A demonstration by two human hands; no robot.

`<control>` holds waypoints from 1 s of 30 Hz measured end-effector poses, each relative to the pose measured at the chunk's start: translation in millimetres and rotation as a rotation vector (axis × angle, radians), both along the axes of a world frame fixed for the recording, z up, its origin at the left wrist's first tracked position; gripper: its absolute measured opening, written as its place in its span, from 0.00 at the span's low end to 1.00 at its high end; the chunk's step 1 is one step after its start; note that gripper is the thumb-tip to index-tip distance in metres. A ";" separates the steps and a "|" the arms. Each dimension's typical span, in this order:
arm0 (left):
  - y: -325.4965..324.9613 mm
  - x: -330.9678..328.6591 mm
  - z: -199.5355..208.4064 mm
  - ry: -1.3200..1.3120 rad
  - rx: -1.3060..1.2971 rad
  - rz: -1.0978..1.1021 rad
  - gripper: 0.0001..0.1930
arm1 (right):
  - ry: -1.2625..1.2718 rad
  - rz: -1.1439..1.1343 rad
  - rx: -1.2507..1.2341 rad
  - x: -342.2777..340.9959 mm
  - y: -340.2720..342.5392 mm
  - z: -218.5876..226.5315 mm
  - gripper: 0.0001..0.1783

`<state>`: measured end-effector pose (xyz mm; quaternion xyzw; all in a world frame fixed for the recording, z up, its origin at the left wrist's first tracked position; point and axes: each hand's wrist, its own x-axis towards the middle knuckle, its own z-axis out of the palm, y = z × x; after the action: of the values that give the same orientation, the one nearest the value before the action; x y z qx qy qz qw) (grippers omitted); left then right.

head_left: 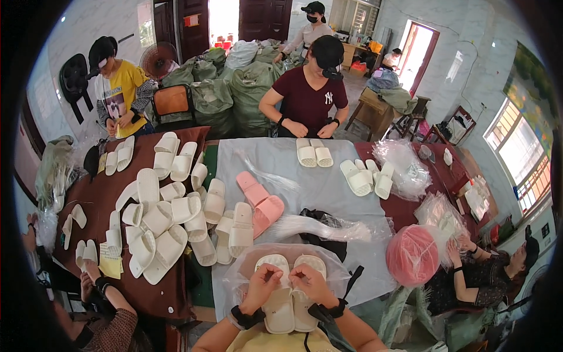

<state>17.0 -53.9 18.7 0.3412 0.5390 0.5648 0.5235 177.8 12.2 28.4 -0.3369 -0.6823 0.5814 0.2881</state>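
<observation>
A pair of cream slide slippers lies in front of me at the table's near edge, on a clear plastic bag (pixel 240 264). Over the left slipper (pixel 278 311) is my left hand (pixel 264 284), its fingertips pinched together. My right hand (pixel 312 284) is pinched in the same way above the right slipper (pixel 306 320). The fingertips of both hands come close together between the slippers. Whatever they hold is too small to make out. Just beyond lies a bundle of thin white plastic strands (pixel 322 227), near a pink pair of slippers (pixel 267 211).
A heap of cream slippers (pixel 158 220) covers the left table. Across from me, a person (pixel 311 97) stands behind another pair (pixel 314 154). Clear bags (pixel 402 170) and a round pink bundle (pixel 412 255) are on the right. Other people work at both sides.
</observation>
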 end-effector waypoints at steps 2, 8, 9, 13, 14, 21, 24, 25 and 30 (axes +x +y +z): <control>-0.3 0.5 2.0 0.005 0.043 -0.001 0.04 | -0.049 0.005 0.064 0.1 -0.1 0.8 0.04; -1.0 1.4 2.5 0.000 0.054 -0.031 0.04 | -0.055 -0.021 0.054 -1.3 0.2 3.1 0.05; -0.7 1.1 1.9 -0.014 0.049 -0.009 0.04 | -0.057 -0.021 0.049 -1.8 0.4 3.4 0.05; -0.3 0.1 -1.9 -0.042 0.117 0.045 0.04 | -0.078 0.006 0.090 -2.6 1.1 4.4 0.04; -0.6 0.0 -3.2 -0.040 0.090 -0.006 0.04 | -0.095 0.009 0.145 -2.5 1.1 4.2 0.04; -0.9 -2.1 -10.0 -0.088 0.132 0.051 0.04 | -0.048 0.017 0.018 -3.1 1.0 0.8 0.04; -1.9 -3.4 -2.6 -0.040 0.085 0.003 0.05 | -0.061 0.035 -0.029 -3.6 1.8 8.0 0.05; -2.9 -3.5 1.8 -0.049 0.118 -0.001 0.05 | -0.079 0.069 0.127 -2.4 1.7 12.0 0.12; -15.1 -13.2 26.5 0.654 0.259 0.189 0.16 | -0.535 0.105 0.760 21.2 4.1 32.5 0.39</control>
<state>3.8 -69.1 45.3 0.5159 0.6310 0.5354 0.2214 199.0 16.4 60.9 -0.3105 -0.9134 0.1964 0.1751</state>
